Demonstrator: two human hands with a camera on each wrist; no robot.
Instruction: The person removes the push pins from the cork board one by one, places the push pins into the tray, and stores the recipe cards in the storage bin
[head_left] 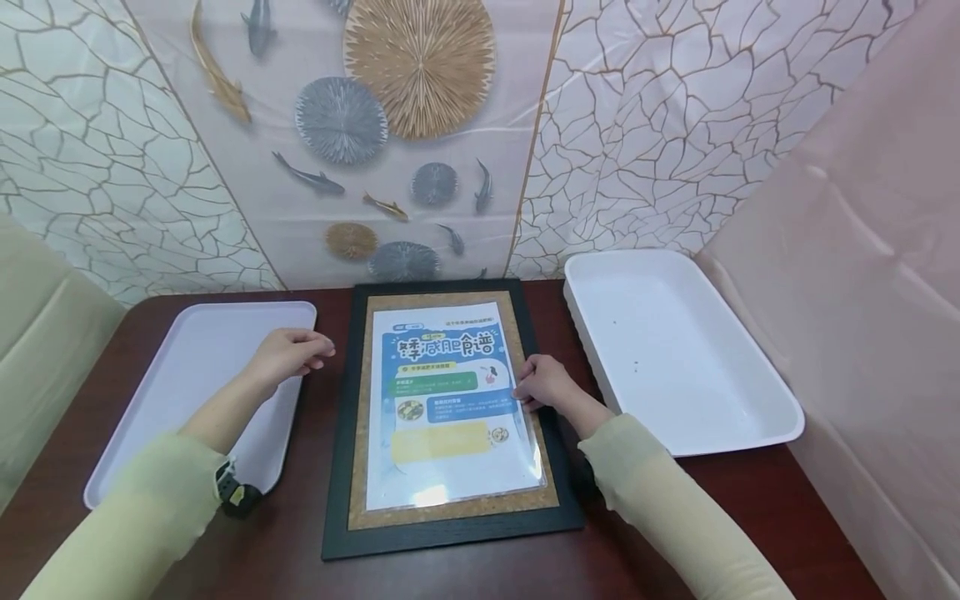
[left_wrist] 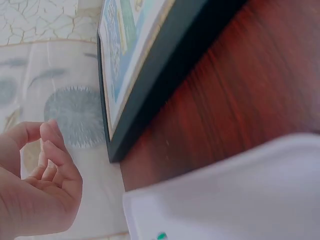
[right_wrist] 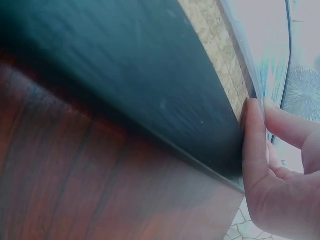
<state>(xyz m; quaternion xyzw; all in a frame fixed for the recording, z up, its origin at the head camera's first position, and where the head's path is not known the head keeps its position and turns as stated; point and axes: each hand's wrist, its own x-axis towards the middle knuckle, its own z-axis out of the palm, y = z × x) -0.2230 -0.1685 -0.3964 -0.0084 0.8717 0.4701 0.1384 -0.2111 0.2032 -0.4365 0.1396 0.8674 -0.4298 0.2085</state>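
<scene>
A black-framed cork board (head_left: 452, 531) lies on the table, and a laminated poster (head_left: 450, 487) with blue and yellow print lies over its cork. My right hand (head_left: 545, 383) pinches the poster's right edge between thumb and finger. In the right wrist view the right hand (right_wrist: 285, 165) has the clear edge of the laminated sheet (right_wrist: 255, 60) lifted slightly off the cork. My left hand (head_left: 288, 358) hovers above the right side of a white tray (head_left: 187, 375). Up close, the left hand (left_wrist: 47, 180) has loosely bent fingers and holds nothing.
A deeper white tub (head_left: 675, 350) stands to the right of the board. Behind the table hangs a patterned curtain (head_left: 420, 200) with fish and round motifs. The dark red wooden table (head_left: 300, 533) shows between the board and both trays.
</scene>
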